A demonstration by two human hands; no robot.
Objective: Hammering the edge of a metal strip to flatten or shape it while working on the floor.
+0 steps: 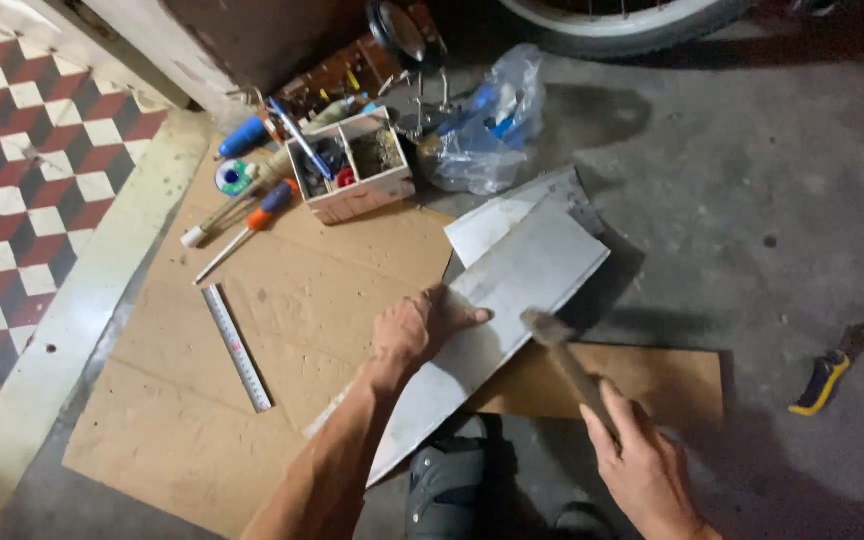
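the metal sheet (512,290) lies on the cardboard (282,330), right of the steel ruler (237,347). left hand (417,325) spread flat, pinning it; right hand (642,465) closed round a hammer (567,360). i'd keep the fingers clear and tap lightly near the sheet's edge.

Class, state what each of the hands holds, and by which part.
Right hand grips a hammer by its handle's end; left hand presses flat on the metal sheet.

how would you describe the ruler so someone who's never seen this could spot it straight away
Start at the big brown cardboard sheet on the concrete floor. On its left part, left of the left hand, lies a steel ruler, running diagonally. It is the only thin, flat strip there; the screwdrivers above it have coloured handles.
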